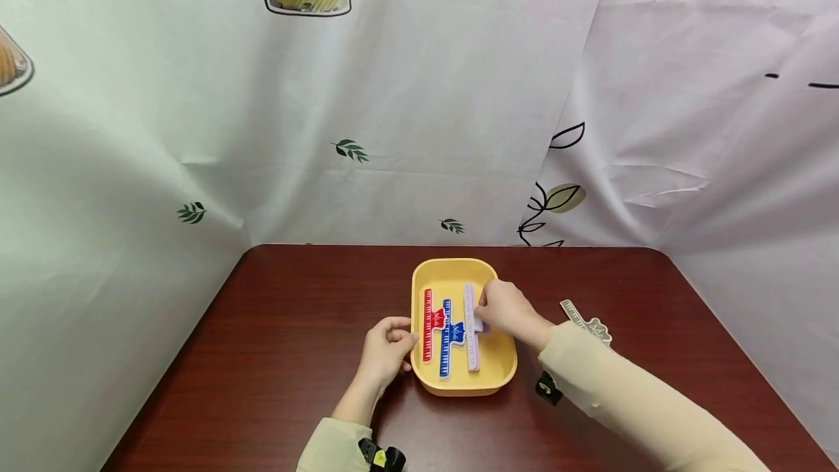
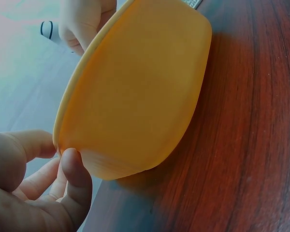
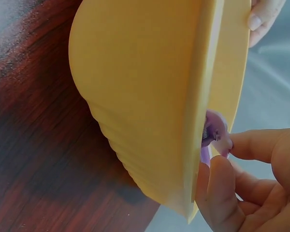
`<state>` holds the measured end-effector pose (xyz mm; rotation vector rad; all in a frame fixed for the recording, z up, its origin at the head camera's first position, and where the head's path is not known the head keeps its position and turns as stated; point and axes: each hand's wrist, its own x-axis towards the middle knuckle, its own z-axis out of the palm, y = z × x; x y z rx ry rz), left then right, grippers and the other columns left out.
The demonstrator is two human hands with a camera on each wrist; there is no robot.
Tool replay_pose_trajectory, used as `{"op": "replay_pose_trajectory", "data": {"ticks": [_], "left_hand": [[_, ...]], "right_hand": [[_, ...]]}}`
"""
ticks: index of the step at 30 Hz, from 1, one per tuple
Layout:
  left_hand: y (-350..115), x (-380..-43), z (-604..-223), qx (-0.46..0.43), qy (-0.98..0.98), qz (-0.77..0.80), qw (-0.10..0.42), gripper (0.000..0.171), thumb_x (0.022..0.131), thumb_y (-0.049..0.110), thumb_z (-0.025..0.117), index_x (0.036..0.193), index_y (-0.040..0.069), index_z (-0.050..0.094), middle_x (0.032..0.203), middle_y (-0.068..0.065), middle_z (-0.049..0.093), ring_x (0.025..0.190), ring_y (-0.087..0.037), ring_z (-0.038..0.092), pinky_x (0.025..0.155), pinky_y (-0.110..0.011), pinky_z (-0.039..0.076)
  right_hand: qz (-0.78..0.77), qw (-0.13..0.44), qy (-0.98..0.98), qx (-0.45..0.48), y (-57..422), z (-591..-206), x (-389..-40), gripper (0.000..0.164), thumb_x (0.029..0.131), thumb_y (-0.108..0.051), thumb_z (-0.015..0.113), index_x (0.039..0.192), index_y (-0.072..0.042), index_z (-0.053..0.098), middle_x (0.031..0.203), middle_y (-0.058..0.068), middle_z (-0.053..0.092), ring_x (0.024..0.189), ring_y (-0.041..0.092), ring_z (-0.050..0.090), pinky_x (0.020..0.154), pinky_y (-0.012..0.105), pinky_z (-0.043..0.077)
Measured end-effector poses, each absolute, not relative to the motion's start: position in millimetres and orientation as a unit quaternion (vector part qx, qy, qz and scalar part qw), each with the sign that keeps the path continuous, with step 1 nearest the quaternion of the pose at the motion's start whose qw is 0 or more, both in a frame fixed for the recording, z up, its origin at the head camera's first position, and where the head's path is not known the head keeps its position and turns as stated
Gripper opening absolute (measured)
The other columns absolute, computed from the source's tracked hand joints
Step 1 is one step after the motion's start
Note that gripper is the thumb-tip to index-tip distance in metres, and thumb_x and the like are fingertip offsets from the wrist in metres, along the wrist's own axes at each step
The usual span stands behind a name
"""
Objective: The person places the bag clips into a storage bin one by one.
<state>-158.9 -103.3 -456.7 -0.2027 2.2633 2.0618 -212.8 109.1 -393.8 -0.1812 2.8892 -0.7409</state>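
Lilac ruler-edged plastic clip (image 1: 470, 323), pinched by right hand (image 1: 510, 309) in rounded yellow plastic tray (image 1: 496, 364), which left hand (image 1: 384, 349) grips. Already in: red clip (image 1: 428, 328), blue clip (image 1: 446, 341). Not in: cream clip (image 1: 596, 327).

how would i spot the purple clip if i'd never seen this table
On the reddish-brown table, find the yellow tray. Inside it, the purple clip is the rightmost of three long clips, as the wearer sees them. Its pale lilac color, and the right hand pinching it, set it apart from the red clip and blue clip.
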Motion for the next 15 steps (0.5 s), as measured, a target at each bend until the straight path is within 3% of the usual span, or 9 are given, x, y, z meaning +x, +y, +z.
{"op": "replay_pose_trajectory", "data": {"ticks": [15], "left_hand": [[-103.1, -159.5, -455.4, -0.064, 0.734, 0.676, 0.033, 0.036, 0.085, 0.004, 0.064, 0.117, -0.006, 0.054, 0.078, -0.007, 0.061, 0.050, -0.009, 0.051, 0.041, -0.024, 0.048]], "right_hand": [[-0.241, 0.123, 0.961, -0.053, 94.8, -397.8, -218.0, 0.018, 0.086, -0.009, 0.061, 0.069, -0.004, 0.064, 0.060, 0.004, 0.061, 0.047, 0.013, 0.057, 0.039, 0.016, 0.039]]}}
